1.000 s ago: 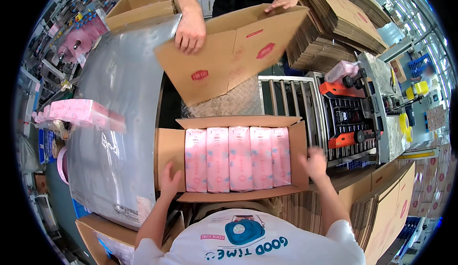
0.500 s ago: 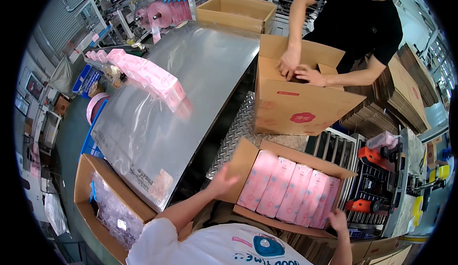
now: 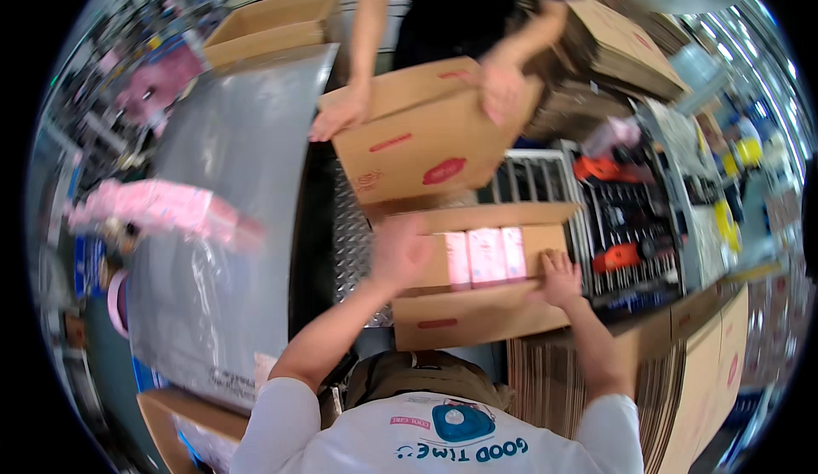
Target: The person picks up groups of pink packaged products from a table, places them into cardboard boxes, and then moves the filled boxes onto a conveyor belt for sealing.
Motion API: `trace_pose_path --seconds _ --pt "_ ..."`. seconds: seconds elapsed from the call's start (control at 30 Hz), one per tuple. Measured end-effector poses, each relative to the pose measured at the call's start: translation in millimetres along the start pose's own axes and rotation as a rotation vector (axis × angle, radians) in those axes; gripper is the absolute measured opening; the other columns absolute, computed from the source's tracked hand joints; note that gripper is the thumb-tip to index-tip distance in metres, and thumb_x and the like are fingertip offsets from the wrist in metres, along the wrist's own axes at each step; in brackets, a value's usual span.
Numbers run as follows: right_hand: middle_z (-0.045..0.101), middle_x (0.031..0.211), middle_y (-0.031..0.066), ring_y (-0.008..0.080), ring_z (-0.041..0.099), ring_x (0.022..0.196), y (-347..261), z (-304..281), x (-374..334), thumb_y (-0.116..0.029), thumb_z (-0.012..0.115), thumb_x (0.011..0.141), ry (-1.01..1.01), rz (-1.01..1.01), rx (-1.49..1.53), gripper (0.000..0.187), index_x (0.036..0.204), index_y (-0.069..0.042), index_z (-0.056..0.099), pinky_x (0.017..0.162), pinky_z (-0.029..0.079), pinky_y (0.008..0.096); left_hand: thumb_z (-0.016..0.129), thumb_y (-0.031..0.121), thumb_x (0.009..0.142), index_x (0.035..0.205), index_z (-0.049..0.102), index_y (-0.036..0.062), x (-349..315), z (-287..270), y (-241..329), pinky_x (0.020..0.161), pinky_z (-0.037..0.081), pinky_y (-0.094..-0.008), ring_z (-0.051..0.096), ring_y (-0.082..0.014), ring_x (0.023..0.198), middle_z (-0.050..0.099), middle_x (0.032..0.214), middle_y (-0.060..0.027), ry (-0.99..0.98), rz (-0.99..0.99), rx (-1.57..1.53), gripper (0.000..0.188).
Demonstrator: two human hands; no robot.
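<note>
In front of me sits a cardboard carton [image 3: 460, 320] holding pink printed packs [image 3: 486, 257]. Its two short end flaps lie folded inward over the packs, so only the middle ones show; the long flaps stand up at front and back. My right hand [image 3: 560, 278] rests on the right end flap [image 3: 542, 240], fingers stretched out. Over the carton's left end is my left hand [image 3: 400, 252], its fingers smeared by motion. Beyond, a person in black has both hands on a larger cardboard carton [image 3: 426, 146], which tilts with its top folded over.
A metal table [image 3: 221, 150] on the left carries a row of pink packs [image 3: 162, 205]. Metal rollers [image 3: 532, 171] run to the right of the cartons. Flattened cardboard stacks [image 3: 630, 48] stand far right, with more [image 3: 545, 397] near right. An open carton [image 3: 273, 26] sits far left.
The carton's end flaps have folded inward over the packs, my hands moving onto its ends. The co-worker's hands have left the larger carton's inside and now hold its outside, its top folded down. My view has shifted.
</note>
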State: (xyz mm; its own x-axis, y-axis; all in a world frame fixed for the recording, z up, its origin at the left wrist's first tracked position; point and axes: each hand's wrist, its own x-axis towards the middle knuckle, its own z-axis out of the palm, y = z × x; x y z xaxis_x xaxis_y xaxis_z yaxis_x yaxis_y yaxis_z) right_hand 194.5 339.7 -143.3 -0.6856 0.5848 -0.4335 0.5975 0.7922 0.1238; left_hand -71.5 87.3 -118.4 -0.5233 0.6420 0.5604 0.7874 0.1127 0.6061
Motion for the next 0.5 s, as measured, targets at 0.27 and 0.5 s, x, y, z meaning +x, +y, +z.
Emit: trace_pose_path --seconds 0.27,0.5 --pt "0.019 0.141 0.0303 0.0396 0.024 0.131 32 158 -46 -0.059 0.077 0.057 0.255 1.021 1.112 0.119 0.141 -0.003 0.016 0.101 0.036 0.0458 0.053 0.027 0.087 0.13 0.039 -0.0069 -71 34 -61 0.1 0.035 -0.0411 0.043 -0.0389 0.119 0.042 0.13 -0.0292 -0.24 -0.71 -0.128 0.056" --pt "0.026 0.138 0.0259 0.0405 0.028 0.128 48 79 59 -0.041 0.077 0.062 0.5 0.82 1.154 0.1 0.137 -0.002 0.024 0.105 0.03 0.0435 0.053 0.024 0.09 0.139 -0.01 -0.0051 -144 105 -8 0.102 0.032 -0.0449 0.029 -0.0496 0.122 0.009 0.136 -0.0393 -0.208 -1.027 -0.043 0.085"
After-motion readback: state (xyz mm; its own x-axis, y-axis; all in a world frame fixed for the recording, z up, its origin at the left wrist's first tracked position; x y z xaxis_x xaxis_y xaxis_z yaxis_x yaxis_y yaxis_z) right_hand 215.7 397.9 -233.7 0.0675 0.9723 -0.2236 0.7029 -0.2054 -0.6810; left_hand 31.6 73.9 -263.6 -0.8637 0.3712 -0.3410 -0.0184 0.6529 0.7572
